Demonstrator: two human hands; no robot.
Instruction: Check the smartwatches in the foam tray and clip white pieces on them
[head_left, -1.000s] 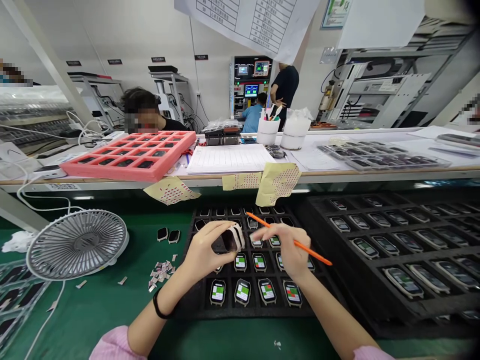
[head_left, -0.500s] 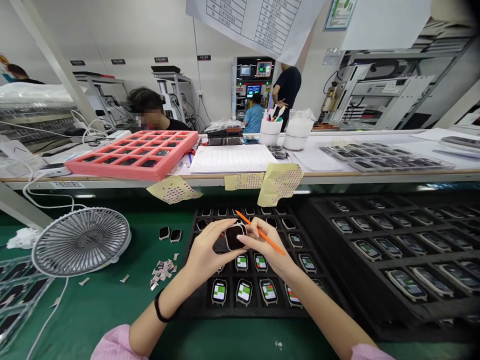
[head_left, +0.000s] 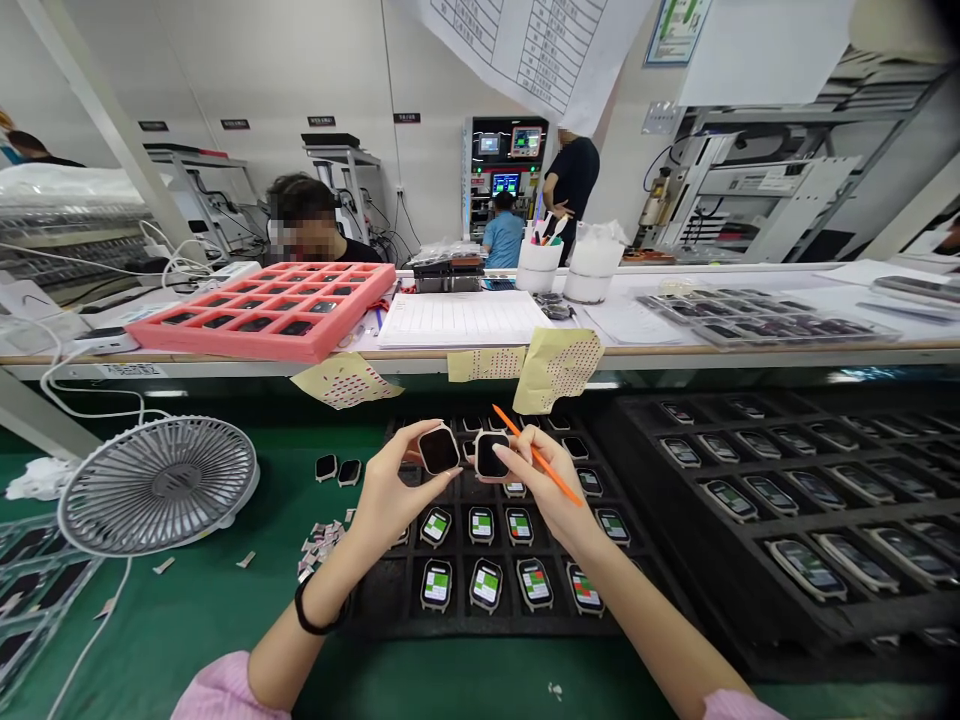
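We cannot see the backs of the held watches [head_left: 439, 450], and the left hand [head_left: 390, 480] and right hand [head_left: 551, 490] hide some slots of the middle tray [head_left: 487, 625]. The left tray [head_left: 64, 622], right tray [head_left: 716, 560] and pink sleeves [head_left: 229, 690] run out of our view. The top edge cuts off the hanging sheet [head_left: 544, 50]. The monitor [head_left: 505, 184] is too small for us to read.

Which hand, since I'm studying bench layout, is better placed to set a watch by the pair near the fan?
Probably the left hand: it's nearer that pair and holds one watch, whereas the right hand, farther off, holds another watch plus an orange stick.
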